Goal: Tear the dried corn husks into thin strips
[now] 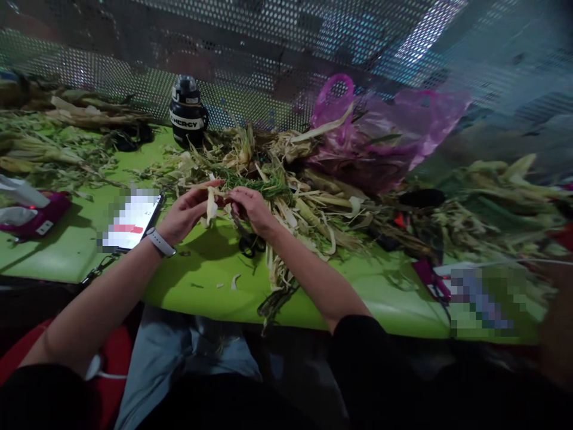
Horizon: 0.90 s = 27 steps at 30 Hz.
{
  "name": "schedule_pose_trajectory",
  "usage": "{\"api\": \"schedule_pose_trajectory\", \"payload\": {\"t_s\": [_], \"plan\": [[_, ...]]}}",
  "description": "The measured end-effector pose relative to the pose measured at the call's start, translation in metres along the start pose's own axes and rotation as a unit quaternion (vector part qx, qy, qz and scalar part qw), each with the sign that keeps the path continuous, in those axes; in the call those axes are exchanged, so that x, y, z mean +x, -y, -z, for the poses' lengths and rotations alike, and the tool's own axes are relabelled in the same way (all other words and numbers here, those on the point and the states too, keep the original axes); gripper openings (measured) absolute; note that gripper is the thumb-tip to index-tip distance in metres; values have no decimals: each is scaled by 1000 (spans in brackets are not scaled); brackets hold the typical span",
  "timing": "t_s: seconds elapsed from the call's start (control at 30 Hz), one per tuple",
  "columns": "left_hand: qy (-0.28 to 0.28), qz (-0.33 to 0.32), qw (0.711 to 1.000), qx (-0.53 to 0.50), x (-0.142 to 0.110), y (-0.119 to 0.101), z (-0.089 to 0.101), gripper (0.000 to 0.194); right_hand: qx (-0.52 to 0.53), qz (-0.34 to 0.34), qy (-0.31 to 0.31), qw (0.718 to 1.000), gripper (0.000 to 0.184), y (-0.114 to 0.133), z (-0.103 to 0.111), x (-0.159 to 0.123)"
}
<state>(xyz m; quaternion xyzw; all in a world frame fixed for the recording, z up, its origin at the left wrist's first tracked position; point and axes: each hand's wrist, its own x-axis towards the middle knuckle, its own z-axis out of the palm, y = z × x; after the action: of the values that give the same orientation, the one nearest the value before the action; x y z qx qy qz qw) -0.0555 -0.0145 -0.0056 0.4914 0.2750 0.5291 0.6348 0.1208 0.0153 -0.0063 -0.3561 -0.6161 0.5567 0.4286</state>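
Observation:
Over the near middle of the green table, my left hand [185, 212] pinches a pale, dry strip that looks like corn husk [211, 206]. One end of the strip hangs down below the fingers. My right hand [250, 209] is closed at the strip's other side, its fingertips pressed together; the exact grip is partly hidden. Just under the right hand lie scissors [248, 243] with dark handles. A heap of dry husks and leaves [308, 212] spreads behind and to the right of my hands, with a green grassy bunch [266, 186] in it.
A black bottle [188, 113] stands behind the heap, and a pink plastic bag [380, 137] leans at the back right. A lit phone [132, 218] lies left of my hands. Purple boxes [38, 212] sit farther left. A perforated metal panel [250, 60] closes off the back.

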Motion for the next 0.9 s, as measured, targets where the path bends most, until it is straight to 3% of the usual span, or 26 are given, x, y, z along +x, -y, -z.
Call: {"api": "schedule_pose_trajectory", "payload": {"t_s": [0.1,0.2,0.4,0.57,0.7,0.8,0.9], "plan": [[-12,-14,1000,15,1,3,1,53,-5,28,-34,999,39,1,1,1],[-41,-2,999,11,2,5,2,45,-46,59,-53,996,38,5,1,-1],[-55,33,997,42,1,4,0,30,-136,127,-32,982,37,10,10,-1],[-36,52,995,73,0,2,-1,32,-187,160,-24,969,34,12,13,-2],[-96,20,991,93,0,0,-3,34,-222,215,-22,951,29,18,12,-5],[-65,34,994,80,1,-1,-4,33,-240,233,-11,942,28,23,13,-7],[-22,15,998,60,1,0,-3,32,-228,206,-8,952,32,26,12,-8]]}}
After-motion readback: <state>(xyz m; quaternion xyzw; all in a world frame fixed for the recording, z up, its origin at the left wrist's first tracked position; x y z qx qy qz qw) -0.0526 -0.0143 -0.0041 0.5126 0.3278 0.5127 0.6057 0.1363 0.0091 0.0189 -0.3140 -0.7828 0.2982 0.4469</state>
